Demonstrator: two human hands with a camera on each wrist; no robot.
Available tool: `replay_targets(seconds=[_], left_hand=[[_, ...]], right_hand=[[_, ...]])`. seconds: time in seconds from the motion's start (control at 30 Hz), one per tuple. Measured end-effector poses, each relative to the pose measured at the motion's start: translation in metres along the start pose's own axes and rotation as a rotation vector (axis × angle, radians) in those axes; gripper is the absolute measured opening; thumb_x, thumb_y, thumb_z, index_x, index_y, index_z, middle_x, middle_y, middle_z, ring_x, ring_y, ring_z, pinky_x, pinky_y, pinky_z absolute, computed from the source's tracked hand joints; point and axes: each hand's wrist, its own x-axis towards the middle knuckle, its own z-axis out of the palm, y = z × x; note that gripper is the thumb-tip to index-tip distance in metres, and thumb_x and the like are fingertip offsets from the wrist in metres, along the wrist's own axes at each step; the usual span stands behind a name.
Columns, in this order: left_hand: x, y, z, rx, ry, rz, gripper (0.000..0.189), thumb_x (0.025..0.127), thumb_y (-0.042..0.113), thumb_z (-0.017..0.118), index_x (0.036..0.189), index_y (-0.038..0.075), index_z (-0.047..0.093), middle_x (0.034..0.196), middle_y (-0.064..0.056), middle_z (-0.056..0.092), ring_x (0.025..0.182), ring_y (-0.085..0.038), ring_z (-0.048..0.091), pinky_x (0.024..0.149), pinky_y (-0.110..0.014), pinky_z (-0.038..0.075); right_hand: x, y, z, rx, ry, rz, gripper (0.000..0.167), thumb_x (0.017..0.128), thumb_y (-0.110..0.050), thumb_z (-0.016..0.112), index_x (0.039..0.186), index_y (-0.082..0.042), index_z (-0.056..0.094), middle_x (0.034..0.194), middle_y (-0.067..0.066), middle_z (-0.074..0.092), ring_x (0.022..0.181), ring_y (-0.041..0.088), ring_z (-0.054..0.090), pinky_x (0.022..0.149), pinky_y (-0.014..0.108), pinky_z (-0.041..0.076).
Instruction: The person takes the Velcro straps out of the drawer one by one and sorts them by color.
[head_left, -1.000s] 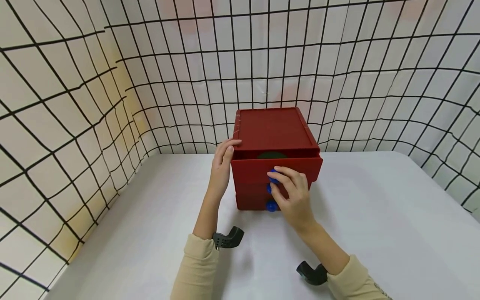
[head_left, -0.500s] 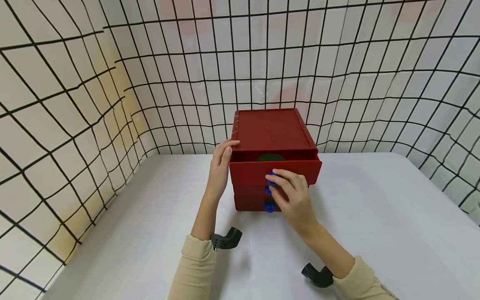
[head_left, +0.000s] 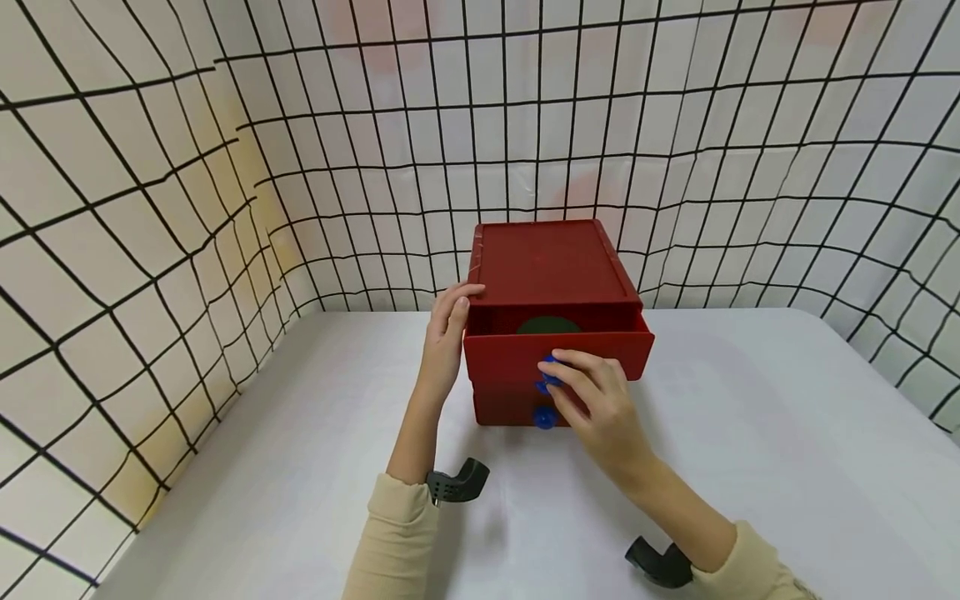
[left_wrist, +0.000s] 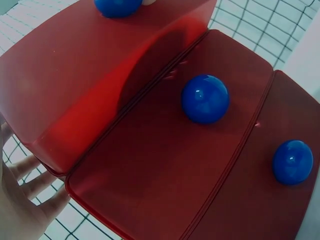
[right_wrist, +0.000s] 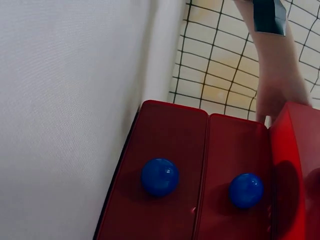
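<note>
A small red drawer cabinet (head_left: 555, 262) with blue round knobs stands on the table in the head view. Its top drawer (head_left: 502, 357) is pulled partway out, and a green rounded thing (head_left: 549, 325) shows inside. My right hand (head_left: 603, 408) pinches the top drawer's knob (head_left: 551, 361) between thumb and fingers. My left hand (head_left: 444, 342) rests against the cabinet's left side, fingertips over the top edge. In the left wrist view, the middle drawer's knob (left_wrist: 205, 99) and the bottom knob (left_wrist: 293, 162) sit on closed drawers.
A white-covered table (head_left: 315, 400) lies under the cabinet. White walls with a black grid (head_left: 405, 158) rise behind and at both sides, the back one close behind the cabinet. Black wrist devices (head_left: 459, 482) stick out from both forearms.
The top drawer has slid farther out toward me, with my right hand moving back on its knob. More of the green thing shows. My left hand has stayed on the cabinet.
</note>
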Motion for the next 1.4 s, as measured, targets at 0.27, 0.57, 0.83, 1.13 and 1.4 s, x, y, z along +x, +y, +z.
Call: replay_targets(seconds=[0.27,0.57,0.83,1.13,1.4], left_hand=[[0.0,0.002,0.001,0.005,0.001,0.014,0.034,0.099,0.019,0.031,0.124,0.003,0.05,0.139,-0.01,0.034,0.128,-0.023,0.032,0.103,-0.047,0.032],[-0.002,0.0,-0.001,0.008,0.005,-0.003,0.034,0.099,0.02,0.032,0.124,0.006,0.05,0.14,-0.008,0.033,0.129,-0.021,0.031,0.103,-0.048,0.033],[-0.004,0.002,-0.003,-0.003,0.015,-0.023,0.034,0.099,0.02,0.031,0.125,0.006,0.049,0.142,-0.007,0.031,0.13,-0.022,0.029,0.104,-0.048,0.032],[0.004,-0.022,-0.004,0.0,0.014,0.016,0.034,0.099,0.029,0.033,0.123,0.015,0.052,0.139,0.001,0.035,0.128,-0.016,0.031,0.103,-0.047,0.033],[0.006,-0.023,-0.002,0.018,0.015,0.026,0.036,0.098,0.035,0.033,0.122,0.018,0.053,0.137,0.004,0.036,0.127,-0.014,0.031,0.103,-0.048,0.033]], right_hand=[[0.002,-0.001,-0.007,-0.019,-0.054,-0.016,0.034,0.094,-0.031,0.046,0.102,-0.006,0.067,0.109,0.012,0.061,0.092,0.024,0.051,0.079,0.017,0.038],[0.003,-0.007,-0.012,-0.024,-0.068,-0.036,0.033,0.094,-0.031,0.048,0.101,-0.006,0.068,0.107,0.011,0.062,0.09,0.022,0.052,0.078,0.015,0.04],[0.006,-0.011,-0.011,-0.011,-0.073,-0.042,0.032,0.093,-0.03,0.049,0.1,-0.006,0.068,0.107,0.012,0.062,0.09,0.023,0.053,0.077,0.019,0.04],[0.003,-0.012,-0.013,-0.012,-0.065,-0.037,0.032,0.094,-0.031,0.048,0.1,-0.006,0.068,0.107,0.011,0.062,0.091,0.023,0.053,0.079,0.018,0.04],[0.001,-0.012,-0.013,-0.023,-0.058,-0.019,0.035,0.094,-0.033,0.047,0.1,-0.006,0.068,0.107,0.011,0.062,0.092,0.023,0.053,0.081,0.015,0.04]])
